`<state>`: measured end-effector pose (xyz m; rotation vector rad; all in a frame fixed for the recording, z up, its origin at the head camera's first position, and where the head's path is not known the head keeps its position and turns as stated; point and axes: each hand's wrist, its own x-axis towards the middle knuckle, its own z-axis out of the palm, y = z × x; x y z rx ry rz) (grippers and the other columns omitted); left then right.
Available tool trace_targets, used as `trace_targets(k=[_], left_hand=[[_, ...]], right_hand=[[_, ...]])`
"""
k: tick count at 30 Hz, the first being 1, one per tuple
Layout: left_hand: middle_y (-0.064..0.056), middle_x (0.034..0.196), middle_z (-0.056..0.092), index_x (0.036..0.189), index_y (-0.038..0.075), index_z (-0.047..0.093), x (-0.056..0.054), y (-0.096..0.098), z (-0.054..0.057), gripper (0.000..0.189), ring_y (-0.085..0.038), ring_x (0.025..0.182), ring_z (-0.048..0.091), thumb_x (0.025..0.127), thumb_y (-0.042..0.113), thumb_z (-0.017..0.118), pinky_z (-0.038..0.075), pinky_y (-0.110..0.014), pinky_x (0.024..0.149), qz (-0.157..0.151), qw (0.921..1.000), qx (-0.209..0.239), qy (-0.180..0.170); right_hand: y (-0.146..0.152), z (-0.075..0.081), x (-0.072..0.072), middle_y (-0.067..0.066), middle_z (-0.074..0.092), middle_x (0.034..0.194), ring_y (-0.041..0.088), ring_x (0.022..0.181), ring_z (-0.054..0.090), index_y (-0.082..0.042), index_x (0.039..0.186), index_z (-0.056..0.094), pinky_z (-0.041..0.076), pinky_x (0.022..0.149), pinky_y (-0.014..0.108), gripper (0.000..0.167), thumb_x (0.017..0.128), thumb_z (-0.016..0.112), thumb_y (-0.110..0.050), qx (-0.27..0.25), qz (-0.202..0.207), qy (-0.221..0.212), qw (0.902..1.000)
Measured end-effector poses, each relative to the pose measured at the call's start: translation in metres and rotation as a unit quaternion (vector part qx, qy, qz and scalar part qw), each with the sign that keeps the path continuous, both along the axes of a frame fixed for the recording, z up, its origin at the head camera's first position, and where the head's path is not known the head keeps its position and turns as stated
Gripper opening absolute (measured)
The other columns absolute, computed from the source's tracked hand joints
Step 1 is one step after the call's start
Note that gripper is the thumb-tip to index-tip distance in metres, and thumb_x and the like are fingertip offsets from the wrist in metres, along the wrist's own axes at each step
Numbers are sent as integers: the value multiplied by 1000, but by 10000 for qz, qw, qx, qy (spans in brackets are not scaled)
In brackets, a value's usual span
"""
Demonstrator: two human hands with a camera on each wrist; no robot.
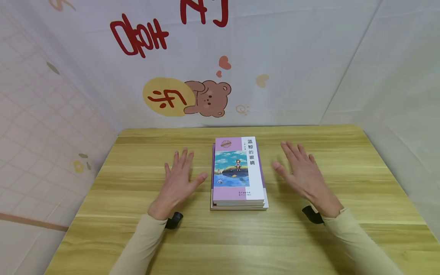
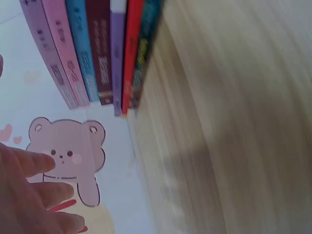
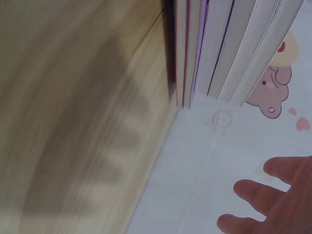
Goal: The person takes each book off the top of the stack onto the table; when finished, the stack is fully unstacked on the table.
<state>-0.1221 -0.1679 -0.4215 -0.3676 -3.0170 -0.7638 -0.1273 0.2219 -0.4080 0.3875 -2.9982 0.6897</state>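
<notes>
Hanging behind everything, a white wall cloth (image 1: pixel 292 57) backs a wooden table (image 1: pixel 240 244). Near the table's middle lies a stack of books (image 1: pixel 237 172), long axis running away from the person, with seven spines visible on its left side in the left wrist view. The stack sits between the hands, touching neither: the right hand (image 1: pixel 306 179) stands off its right side, the left hand (image 1: pixel 177 183) off its left. The left hand is nearer, its thumb (image 1: pixel 199 179) just beside the books. Both hands' fingers are spread wide and hold nothing. No container shows.
</notes>
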Motion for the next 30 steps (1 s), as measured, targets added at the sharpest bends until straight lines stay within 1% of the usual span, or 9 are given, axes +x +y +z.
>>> trace_targets(k=[5, 9, 11, 14, 18, 22, 25, 28, 30], left_hand=[[-17, 172, 16, 165, 5, 23, 5, 13, 0, 92, -39, 158, 2, 99, 63, 51, 2, -76, 116, -122, 9974, 665, -231], [-13, 172, 16, 165, 7, 23, 8, 22, 1, 91, -36, 159, 4, 100, 65, 48, 4, -72, 119, -188, 9941, 983, -429], [-12, 172, 17, 165, 7, 24, 9, 26, 2, 91, -35, 159, 7, 100, 65, 48, 6, -69, 121, -188, 9925, 1109, -489], [-11, 172, 19, 165, 7, 26, 10, 32, 3, 89, -34, 159, 11, 100, 63, 51, 10, -64, 123, -165, 9889, 1346, -615], [-11, 172, 20, 165, 8, 26, 12, 37, 2, 89, -31, 158, 15, 100, 61, 55, 17, -56, 124, -122, 9854, 1508, -787], [-14, 170, 23, 165, 9, 26, 14, 41, 0, 89, -34, 156, 21, 99, 61, 57, 21, -56, 123, -119, 9826, 1648, -844], [-15, 169, 25, 165, 10, 26, 15, 43, -2, 90, -36, 155, 25, 98, 61, 57, 23, -59, 122, -154, 9809, 1754, -825], [-15, 169, 27, 165, 12, 26, 15, 46, -3, 89, -36, 154, 26, 98, 59, 58, 24, -60, 121, -203, 9793, 1848, -807], [-14, 169, 28, 165, 13, 27, 15, 48, -4, 89, -35, 154, 27, 97, 59, 60, 24, -60, 121, -208, 9782, 1896, -821]], right_hand=[[-9, -4, 3, 20, 22, 170, 46, 154, 17, -9, 166, 20, 17, 120, 68, 78, 108, 39, -56, -453, 28, 84, 9989], [-16, -6, 6, 18, 25, 169, 43, 153, 24, -11, 166, 23, 20, 121, 64, 72, 109, 38, -53, -839, 32, 62, 9965], [-19, -5, 7, 18, 27, 168, 43, 153, 25, -12, 166, 24, 21, 120, 64, 71, 109, 38, -52, -973, 58, 6, 9952], [-24, -5, 8, 18, 30, 167, 43, 152, 28, -11, 166, 25, 23, 120, 64, 70, 110, 37, -51, -1134, 110, -109, 9934], [-31, -5, 8, 14, 35, 165, 41, 145, 40, -10, 165, 28, 33, 114, 64, 68, 110, 38, -50, -1342, 110, -302, 9904], [-38, -6, 9, 12, 44, 160, 38, 135, 52, -9, 163, 31, 44, 105, 60, 68, 110, 40, -50, -1593, 59, -560, 9856], [-43, -6, 9, 16, 51, 153, 37, 128, 57, -8, 162, 33, 49, 101, 58, 70, 109, 41, -52, -1716, 37, -758, 9822], [-48, -7, 9, 19, 56, 145, 37, 122, 60, -6, 161, 36, 51, 100, 55, 71, 108, 43, -53, -1816, 18, -901, 9792], [-51, -7, 9, 19, 58, 140, 36, 119, 62, -5, 160, 37, 53, 99, 53, 72, 107, 44, -54, -1865, -13, -981, 9775]])
